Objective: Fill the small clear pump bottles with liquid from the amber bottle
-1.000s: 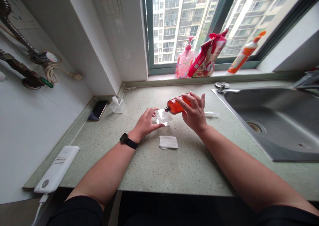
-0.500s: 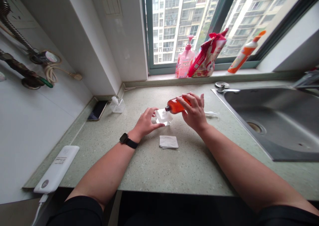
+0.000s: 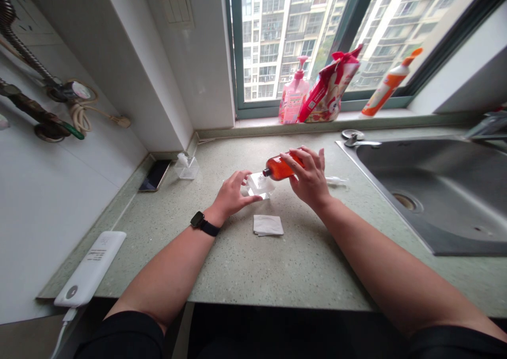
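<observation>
An orange-red bottle (image 3: pixel 280 168) lies tilted in the grip of my right hand (image 3: pixel 311 177), its uncapped dark neck pointing left. Directly under that neck stands a clear square bottle (image 3: pixel 261 186) on the counter. My left hand (image 3: pixel 233 194) grips the clear bottle from the left, thumb at the front and fingers behind. Whether liquid is running between the two is too small to tell. Just in front of the clear bottle lies a folded white tissue (image 3: pixel 268 225). Partly behind my right hand is a slim clear pump top (image 3: pixel 336 181).
Left on the counter (image 3: pixel 237 269) are another clear square bottle (image 3: pixel 187 168), a phone (image 3: pixel 155 176) and a white power bank (image 3: pixel 91 268) with a cable. A steel sink (image 3: pixel 443 190) is at right. The windowsill holds a pink pump bottle (image 3: pixel 293 99), a red bag (image 3: pixel 330 87) and an orange-white bottle (image 3: pixel 386 88).
</observation>
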`<act>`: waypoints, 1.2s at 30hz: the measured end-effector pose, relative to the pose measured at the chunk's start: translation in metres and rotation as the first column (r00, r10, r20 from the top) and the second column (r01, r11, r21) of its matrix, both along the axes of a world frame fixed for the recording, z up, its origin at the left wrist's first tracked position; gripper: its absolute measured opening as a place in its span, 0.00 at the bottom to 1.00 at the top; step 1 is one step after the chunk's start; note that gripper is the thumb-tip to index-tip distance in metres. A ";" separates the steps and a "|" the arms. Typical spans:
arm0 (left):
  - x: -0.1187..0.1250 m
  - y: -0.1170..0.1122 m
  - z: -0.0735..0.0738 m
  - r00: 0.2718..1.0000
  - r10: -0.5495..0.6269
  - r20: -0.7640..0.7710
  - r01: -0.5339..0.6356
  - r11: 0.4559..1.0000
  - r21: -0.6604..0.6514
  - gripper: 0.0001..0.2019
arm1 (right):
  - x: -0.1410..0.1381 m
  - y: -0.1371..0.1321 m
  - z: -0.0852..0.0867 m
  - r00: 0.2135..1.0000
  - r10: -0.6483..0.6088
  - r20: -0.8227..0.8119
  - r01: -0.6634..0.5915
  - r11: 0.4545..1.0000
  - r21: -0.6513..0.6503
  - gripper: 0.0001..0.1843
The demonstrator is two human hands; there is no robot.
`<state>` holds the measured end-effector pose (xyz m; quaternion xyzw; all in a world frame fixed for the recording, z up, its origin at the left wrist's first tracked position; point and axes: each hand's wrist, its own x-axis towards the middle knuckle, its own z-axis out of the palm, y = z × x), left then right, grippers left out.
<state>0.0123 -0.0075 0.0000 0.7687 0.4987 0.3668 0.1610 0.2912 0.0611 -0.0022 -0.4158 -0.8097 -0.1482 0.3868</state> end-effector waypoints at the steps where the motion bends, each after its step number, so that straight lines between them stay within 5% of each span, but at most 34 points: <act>1: 0.000 0.000 0.000 1.000 0.000 0.001 0.000 1.000 0.002 0.38 | 0.000 0.000 0.000 1.000 0.002 -0.003 -0.002 1.000 -0.001 0.46; 21: -0.002 0.000 0.000 1.000 -0.006 0.002 0.006 1.000 -0.014 0.37 | -0.001 0.003 -0.004 0.986 0.002 -0.165 -0.011 0.998 -0.056 0.43; 30: -0.005 0.002 -0.003 1.000 -0.028 0.008 0.028 0.999 -0.045 0.37 | 0.017 0.029 -0.012 0.862 -0.003 -0.506 -0.083 0.985 -0.148 0.45; 36: -0.005 0.002 -0.003 0.997 -0.062 0.036 0.064 0.996 -0.063 0.36 | 0.020 0.030 -0.013 0.821 -0.073 -0.566 -0.063 0.974 -0.218 0.44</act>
